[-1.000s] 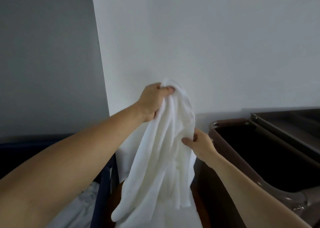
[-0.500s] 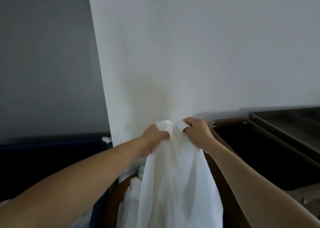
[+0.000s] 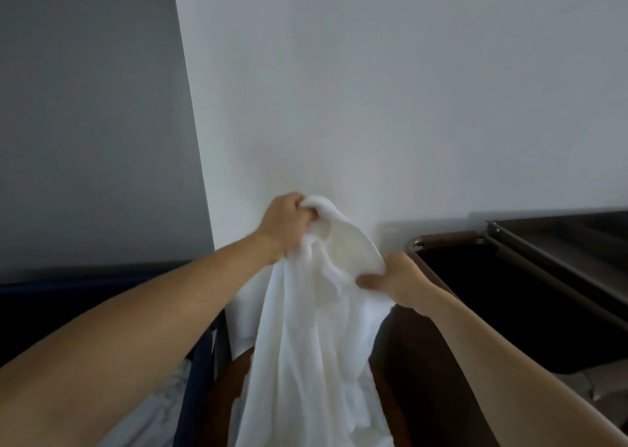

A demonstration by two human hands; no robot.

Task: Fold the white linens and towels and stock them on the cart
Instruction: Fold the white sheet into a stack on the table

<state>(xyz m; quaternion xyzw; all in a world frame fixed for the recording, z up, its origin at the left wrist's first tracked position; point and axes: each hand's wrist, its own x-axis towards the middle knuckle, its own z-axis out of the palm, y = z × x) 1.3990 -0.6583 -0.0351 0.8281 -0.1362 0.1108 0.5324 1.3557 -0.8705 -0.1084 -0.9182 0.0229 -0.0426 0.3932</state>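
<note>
We are facing a brown cart (image 3: 441,238) standing on the right against the far wall. Its dark bin (image 3: 509,303) is lying open, with a grey tray (image 3: 557,244) sitting farther right. On the near left, a navy hamper (image 3: 200,368) is holding crumpled white linen (image 3: 159,419). Between the two, a brown surface (image 3: 227,395) is showing.

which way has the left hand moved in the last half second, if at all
Yes, upward. The left hand gripped the towel below the level of the cart rim then; now it grips it above that rim's corner.
</note>
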